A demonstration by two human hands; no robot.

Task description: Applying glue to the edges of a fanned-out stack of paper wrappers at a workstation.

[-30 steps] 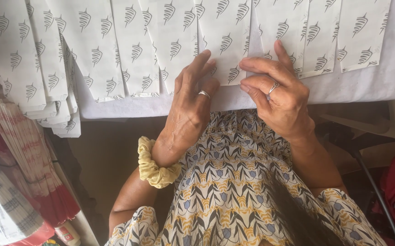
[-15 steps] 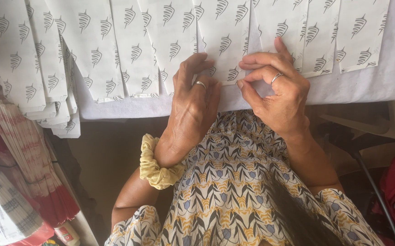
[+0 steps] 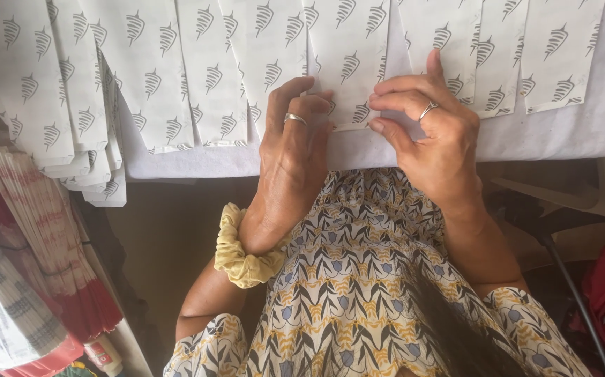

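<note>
1. Left hand [image 3: 292,157], silver ring on one finger and yellow fabric scrunchie [image 3: 241,246] on the wrist, lies palm down with fingers flat and close together, pressing the lower edge of the white printed paper sheet with dark leaf marks [image 3: 348,66].
2. Right hand [image 3: 428,132], also ringed, is curled narrow, thumb and fingertips pinching that same sheet's bottom edge just beside the left fingertips.
3. Judged: to do this well, keep the left palm firm as anchor, pinch only the top layer, line up the edges before creasing.
4. Sheet sits directly under both hands, at the near edge of the white cloth-covered table [image 3: 581,132], in a row of overlapping like sheets [image 3: 163,77].
5. Stacked red-and-white paper bundles [image 3: 44,244] lie well apart, lower left.
</note>
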